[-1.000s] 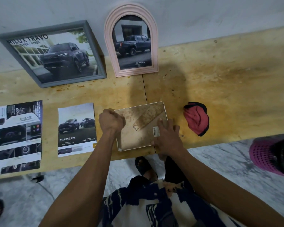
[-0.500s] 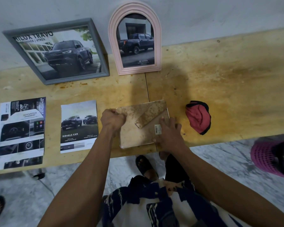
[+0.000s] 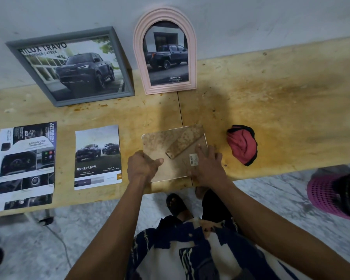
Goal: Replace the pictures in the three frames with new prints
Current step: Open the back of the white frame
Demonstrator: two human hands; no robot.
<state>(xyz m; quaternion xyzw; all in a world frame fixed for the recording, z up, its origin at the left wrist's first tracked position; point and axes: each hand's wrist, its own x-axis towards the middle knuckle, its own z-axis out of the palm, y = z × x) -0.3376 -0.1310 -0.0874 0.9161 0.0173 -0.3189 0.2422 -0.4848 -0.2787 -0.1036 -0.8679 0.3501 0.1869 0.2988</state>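
Note:
A small frame lies face down near the table's front edge, its brown stained back and stand flap up. My left hand is curled at its left edge, thumb lying on the back. My right hand rests with spread fingers on the lower right corner beside a barcode sticker. A grey frame and a pink arched frame, both holding truck pictures, lean on the wall. Two prints lie to the left: a "Double Cab" print and a dashboard print.
A red cloth lies on the wooden table right of the small frame. A pink perforated basket is at the right edge over the marble floor. My sandalled foot shows below the table edge.
The camera has shifted slightly. My left hand slid a little lower along the frame's left edge, thumb now on the back. My right hand stays on the lower right corner.

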